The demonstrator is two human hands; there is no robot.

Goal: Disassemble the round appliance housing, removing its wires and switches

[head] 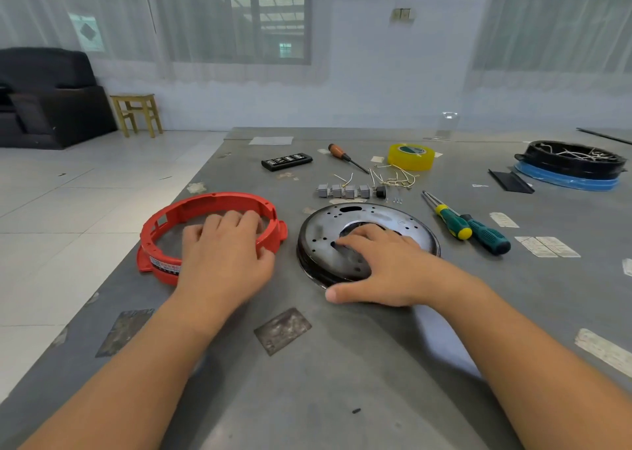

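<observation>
A red plastic housing ring (191, 210) lies on the grey table (342, 381) at the left. My left hand (222, 254) lies inside and over it, fingers curled over its far right wall. To the right sits a round dark metal plate (386, 215) with holes. My right hand (379, 268) rests flat on the plate, fingertips at its central opening, thumb on the table by its near edge. Behind the plate stand several grey switches (343, 191) in a row with a black part (380, 192), a heap of pale wires (393, 176) and small screws (394, 200).
Two screwdrivers (472, 227) lie right of the plate, an orange-handled one (345, 157) farther back by yellow tape (410, 156) and a black bit case (286, 161). A second black housing on a blue ring (571, 166) sits far right. The table's left edge drops to tiled floor.
</observation>
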